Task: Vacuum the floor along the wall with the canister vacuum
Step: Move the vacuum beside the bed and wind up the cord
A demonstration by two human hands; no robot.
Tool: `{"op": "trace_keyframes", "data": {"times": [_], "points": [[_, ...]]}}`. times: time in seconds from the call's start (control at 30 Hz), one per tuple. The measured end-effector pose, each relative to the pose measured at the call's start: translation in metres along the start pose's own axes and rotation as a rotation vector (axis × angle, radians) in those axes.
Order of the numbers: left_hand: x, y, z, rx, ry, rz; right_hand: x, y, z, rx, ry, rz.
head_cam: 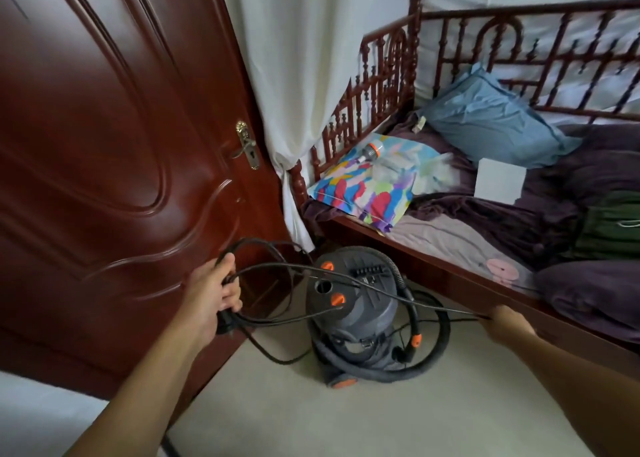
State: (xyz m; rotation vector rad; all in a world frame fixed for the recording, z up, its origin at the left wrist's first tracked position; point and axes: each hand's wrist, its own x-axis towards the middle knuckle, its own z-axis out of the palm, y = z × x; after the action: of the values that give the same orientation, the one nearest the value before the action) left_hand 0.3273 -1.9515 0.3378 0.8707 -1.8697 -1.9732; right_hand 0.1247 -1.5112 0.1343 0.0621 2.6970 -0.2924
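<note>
A grey canister vacuum (353, 318) with orange knobs stands on the pale floor between the door and the bed. Its grey hose (429, 359) lies coiled round its base. My left hand (214, 297) grips several loops of the black power cord (277, 269), with the plug end below my palm. One strand of the cord stretches taut over the vacuum's top to my right hand (509, 325), which pinches it near the bed's edge.
A dark red wooden door (114, 151) stands close on the left. A carved wooden bed (436, 269) with pillows, blankets and a bottle fills the right. A white curtain (298, 75) hangs behind the vacuum. Pale floor (346, 418) extends toward me.
</note>
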Motion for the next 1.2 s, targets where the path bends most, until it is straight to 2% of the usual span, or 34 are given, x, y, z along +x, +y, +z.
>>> {"op": "trace_keyframes", "data": {"times": [0.13,0.23,0.3,0.37,0.47,0.6,0.7,0.8,1.03,1.1,1.2], "points": [[-0.002,-0.021,-0.004,0.278,0.031,-0.018,0.012,0.005,-0.013,0.132,-0.002,-0.053],[-0.001,-0.038,0.006,0.527,0.084,0.006,0.006,-0.030,-0.040,0.157,-0.035,-0.225],[0.000,-0.046,0.012,0.582,0.129,0.008,-0.006,-0.058,-0.058,0.152,-0.079,-0.378],[-0.002,-0.051,0.020,0.548,0.167,0.001,-0.023,-0.083,-0.075,0.109,-0.126,-0.553],[-0.007,-0.053,0.037,0.358,0.216,-0.044,-0.050,-0.110,-0.097,0.003,-0.171,-0.817],[-0.020,-0.054,0.066,0.127,0.193,-0.132,-0.082,-0.136,-0.117,0.112,-0.296,-1.041],[-0.031,-0.057,0.096,-0.001,0.129,-0.184,-0.093,-0.143,-0.127,0.292,-0.329,-1.060],[-0.038,-0.058,0.128,-0.109,0.069,-0.218,-0.093,-0.140,-0.134,0.435,-0.265,-1.052],[-0.049,-0.051,0.185,-0.055,-0.184,-0.245,-0.085,-0.124,-0.139,0.545,-0.085,-1.035],[-0.052,-0.046,0.190,0.010,-0.257,-0.240,-0.079,-0.113,-0.139,0.516,-0.039,-1.026],[-0.055,-0.026,0.184,0.055,-0.325,-0.217,-0.059,-0.091,-0.123,0.259,0.043,-0.955]]}}
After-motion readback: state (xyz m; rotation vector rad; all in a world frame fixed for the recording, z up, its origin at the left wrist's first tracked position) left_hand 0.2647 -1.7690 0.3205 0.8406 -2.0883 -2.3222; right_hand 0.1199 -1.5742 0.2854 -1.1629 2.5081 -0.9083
